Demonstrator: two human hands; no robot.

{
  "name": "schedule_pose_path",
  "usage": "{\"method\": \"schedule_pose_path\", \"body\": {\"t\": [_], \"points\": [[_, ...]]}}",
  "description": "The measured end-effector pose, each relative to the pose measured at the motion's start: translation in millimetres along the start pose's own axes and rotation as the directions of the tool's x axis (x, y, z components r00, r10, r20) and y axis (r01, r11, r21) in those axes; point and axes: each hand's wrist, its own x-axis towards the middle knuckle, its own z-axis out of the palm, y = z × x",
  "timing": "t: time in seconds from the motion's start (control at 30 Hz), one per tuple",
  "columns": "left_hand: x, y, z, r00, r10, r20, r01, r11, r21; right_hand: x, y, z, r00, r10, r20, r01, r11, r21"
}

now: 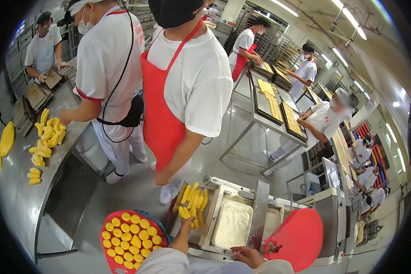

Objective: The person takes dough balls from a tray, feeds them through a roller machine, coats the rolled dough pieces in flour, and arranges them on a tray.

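Observation:
Bent yellow dough rolls (197,201) lie in a metal tray at the lower middle. My left hand (183,232) is at their near end, its fingers closed on a dough roll (183,212); the fingertips are partly hidden. To the right of the rolls is a white bin of flour (233,221). Near that bin's front edge, my right hand (249,255) has its fingers stretched to the left, with nothing visible in them. On my left, a red tray (104,219) holds many round yellow dough pieces in rows.
A red panel (301,242) stands right of the machine (260,210). At left, a steel table (18,201) carries more yellow dough (52,132). A person in a red apron (162,114) stands close ahead. Farther back, co-workers stand by a table with trays of yellow pieces (271,107).

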Motion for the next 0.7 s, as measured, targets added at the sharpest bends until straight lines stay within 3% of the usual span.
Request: {"method": "schedule_pose_path", "body": {"t": [0.03, 0.1, 0.13, 0.17, 0.2, 0.23, 0.3, 0.33, 0.37, 0.4, 0.43, 0.47, 0.5, 0.53, 0.57, 0.6, 0.7], "points": [[2, 2, 2, 0.995, -0.087, -0.041, 0.087, 0.996, -0.008, -2, 1, 1, 1.0, -0.01, -0.01, 0.01, 1.0, -0.011], [2, 3, 6, 0.986, 0.165, 0.0, -0.165, 0.982, 0.091, 7, 35, 8, 0.997, -0.071, -0.022, 0.07, 0.996, -0.053], [-3, 5, 5, 0.978, 0.206, 0.031, -0.208, 0.968, 0.14, 4, 52, 11, 0.996, -0.089, -0.023, 0.087, 0.994, -0.073], [-6, 13, 5, 0.985, 0.16, 0.071, -0.17, 0.971, 0.166, -2, 38, 9, 0.999, -0.047, -0.021, 0.045, 0.995, -0.091], [-11, 18, 1, 0.99, 0.091, 0.11, -0.11, 0.976, 0.187, -1, 46, 10, 0.981, -0.182, -0.064, 0.168, 0.968, -0.185], [-20, 30, -1, 0.99, 0.01, 0.142, -0.038, 0.981, 0.191, -1, 53, 13, 0.969, -0.228, -0.099, 0.214, 0.968, -0.13], [-37, 55, -13, 0.973, -0.155, 0.172, 0.124, 0.976, 0.177, -5, 49, 9, 0.982, -0.173, -0.082, 0.156, 0.971, -0.181], [-42, 68, -17, 0.947, -0.263, 0.184, 0.24, 0.961, 0.138, -11, 24, 3, 0.987, -0.149, -0.055, 0.126, 0.946, -0.298], [-60, 80, -22, 0.952, -0.241, 0.187, 0.211, 0.963, 0.165, -9, 35, 10, 0.976, -0.191, -0.106, 0.174, 0.973, -0.151], [-84, 102, -14, 0.957, -0.206, 0.203, 0.169, 0.968, 0.186, -11, 23, 7, 0.974, -0.198, -0.108, 0.184, 0.975, -0.129], [-122, 127, 2, 0.966, -0.178, 0.188, 0.144, 0.973, 0.18, 0, 57, 19, 0.967, -0.216, -0.134, 0.224, 0.973, 0.053], [-123, 129, -3, 0.956, -0.168, 0.242, 0.134, 0.98, 0.15, -1, 38, 16, 0.973, -0.203, -0.113, 0.218, 0.966, 0.141], [-152, 145, 8, 0.965, -0.18, 0.191, 0.134, 0.963, 0.233, 6, 51, 22, 0.959, -0.251, -0.13, 0.266, 0.957, 0.112], [-189, 163, 28, 0.971, -0.099, 0.216, 0.034, 0.957, 0.288, 8, 30, 20, 0.985, -0.151, -0.089, 0.168, 0.958, 0.232], [-227, 181, 48, 0.971, -0.018, 0.239, -0.066, 0.938, 0.339, 17, 35, 22, 0.985, -0.167, -0.042, 0.172, 0.93, 0.325], [-231, 194, 53, 0.961, -0.152, 0.23, 0.019, 0.87, 0.492, 25, 32, 18, 0.989, -0.144, 0.019, 0.121, 0.889, 0.442], [-321, 223, 117, 0.922, -0.124, 0.366, -0.113, 0.82, 0.561, 44, 28, 14, 0.988, -0.134, -0.076, 0.144, 0.638, 0.756]]}}
